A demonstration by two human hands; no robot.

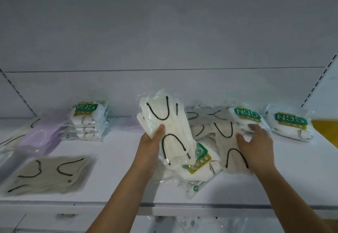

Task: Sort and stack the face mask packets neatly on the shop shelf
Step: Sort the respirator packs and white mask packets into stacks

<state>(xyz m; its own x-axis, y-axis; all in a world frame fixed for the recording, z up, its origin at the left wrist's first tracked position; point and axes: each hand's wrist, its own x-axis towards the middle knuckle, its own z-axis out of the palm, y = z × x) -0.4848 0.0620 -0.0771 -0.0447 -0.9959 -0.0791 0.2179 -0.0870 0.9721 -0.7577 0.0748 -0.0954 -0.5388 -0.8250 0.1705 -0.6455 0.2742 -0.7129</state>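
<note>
My left hand grips a clear packet of white masks with black ear loops, lifted and tilted above the white shelf. Under it lies a green-labelled N95 packet. My right hand rests with spread fingers on a beige mask packet with black loops, its fingertips touching another N95 packet behind it. A stack of N95 packets stands at the back left. A beige packet lies front left, beside purple mask packets.
One more N95 packet lies at the far right, next to a yellow item at the frame edge. The shelf's back panel and slotted uprights close off the rear. Below the shelf edge more packets show dimly.
</note>
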